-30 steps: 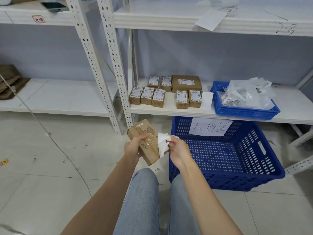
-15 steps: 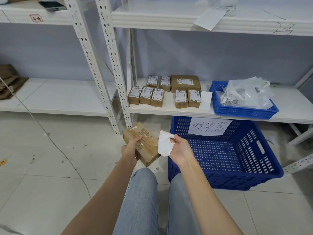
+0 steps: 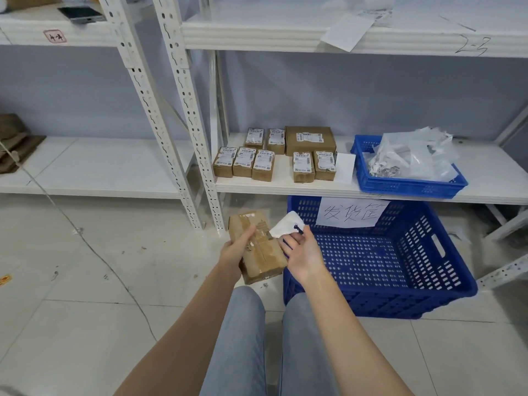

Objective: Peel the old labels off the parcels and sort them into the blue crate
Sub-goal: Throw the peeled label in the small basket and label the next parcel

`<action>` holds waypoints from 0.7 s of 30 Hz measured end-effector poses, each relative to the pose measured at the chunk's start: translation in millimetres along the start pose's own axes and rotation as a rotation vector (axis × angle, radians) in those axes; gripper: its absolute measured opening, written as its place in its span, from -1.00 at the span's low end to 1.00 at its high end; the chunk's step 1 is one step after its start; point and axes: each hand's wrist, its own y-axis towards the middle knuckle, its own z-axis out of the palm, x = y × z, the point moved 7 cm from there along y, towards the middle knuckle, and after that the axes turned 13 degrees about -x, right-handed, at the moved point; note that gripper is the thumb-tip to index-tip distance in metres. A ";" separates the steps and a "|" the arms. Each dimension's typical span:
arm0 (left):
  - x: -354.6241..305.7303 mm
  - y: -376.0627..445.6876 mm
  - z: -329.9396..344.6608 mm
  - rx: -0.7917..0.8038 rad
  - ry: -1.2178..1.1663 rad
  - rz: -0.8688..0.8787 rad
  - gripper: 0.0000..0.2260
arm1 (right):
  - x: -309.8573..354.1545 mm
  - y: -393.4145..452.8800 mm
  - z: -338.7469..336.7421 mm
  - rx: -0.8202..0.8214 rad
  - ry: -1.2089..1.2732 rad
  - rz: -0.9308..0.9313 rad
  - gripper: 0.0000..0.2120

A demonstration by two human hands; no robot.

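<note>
My left hand (image 3: pixel 235 248) grips a brown cardboard parcel (image 3: pixel 261 251) from its left side, above the floor and just left of the big blue crate (image 3: pixel 445 284). The parcel's top face is bare, taped cardboard. My right hand (image 3: pixel 300 250) pinches a peeled white label (image 3: pixel 283 227) right next to the parcel's upper right edge, over the crate's near left corner. The crate stands on the floor, holds nothing, and carries a handwritten paper sign (image 3: pixel 353 211) on its far wall. Several labelled parcels (image 3: pixel 264 164) lie on the low shelf behind.
A smaller blue tray (image 3: pixel 405 185) of crumpled white labels sits on the low shelf (image 3: pixel 485 172), right of the parcels. White shelf uprights (image 3: pixel 185 115) stand left of them. A thin cable (image 3: pixel 94 250) runs across the tiled floor. My knees in jeans are below.
The label came fully off the parcel; my right hand carried it slightly up and right. My left hand tilted the parcel flatter.
</note>
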 end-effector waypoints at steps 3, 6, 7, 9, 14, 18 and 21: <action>0.8 -2.0 18.6 0.010 0.101 0.016 -0.53 | 13.6 5.4 -9.6 -0.045 -0.007 -0.020 -0.55; 2.3 11.3 38.8 0.027 0.220 0.043 -0.46 | 30.8 22.3 -19.8 -0.075 0.021 -0.024 -0.51; 2.4 17.3 47.1 0.038 0.241 0.056 -0.49 | 36.6 29.5 -21.7 -0.081 0.039 -0.024 -0.50; 4.4 29.6 65.1 0.066 0.270 0.055 -0.49 | 48.1 46.2 -22.8 -0.090 0.076 -0.018 -0.51; -7.3 70.8 119.8 0.107 0.294 0.094 -0.31 | 85.5 111.0 -13.9 -0.099 0.125 -0.022 -0.52; -31.9 122.4 176.6 0.129 0.310 0.154 -0.17 | 124.1 174.1 9.7 -0.124 0.120 -0.072 -0.60; -54.6 165.3 218.9 0.138 0.290 0.194 -0.28 | 153.7 222.4 29.9 -0.129 0.081 -0.116 -0.68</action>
